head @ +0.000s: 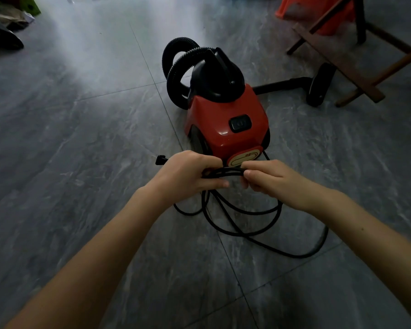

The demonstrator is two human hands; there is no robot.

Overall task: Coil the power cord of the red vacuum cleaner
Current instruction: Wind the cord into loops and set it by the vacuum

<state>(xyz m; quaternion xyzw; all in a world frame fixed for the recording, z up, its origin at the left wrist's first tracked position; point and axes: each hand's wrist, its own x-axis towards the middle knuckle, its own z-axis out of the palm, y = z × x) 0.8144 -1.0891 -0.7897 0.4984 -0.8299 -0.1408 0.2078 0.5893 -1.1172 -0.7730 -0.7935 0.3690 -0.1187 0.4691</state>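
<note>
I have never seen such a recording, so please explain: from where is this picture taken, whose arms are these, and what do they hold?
No machine here, only a person. The single picture comes from a wide-angle camera worn on the head, looking forward and down. The left hand grips gathered strands of the black power cord; the right hand pinches the same bundle. More loops lie on the grey tiled floor. Behind the hands stands the red vacuum cleaner with its black ribbed hose. The black plug shows beside the left hand.
</note>
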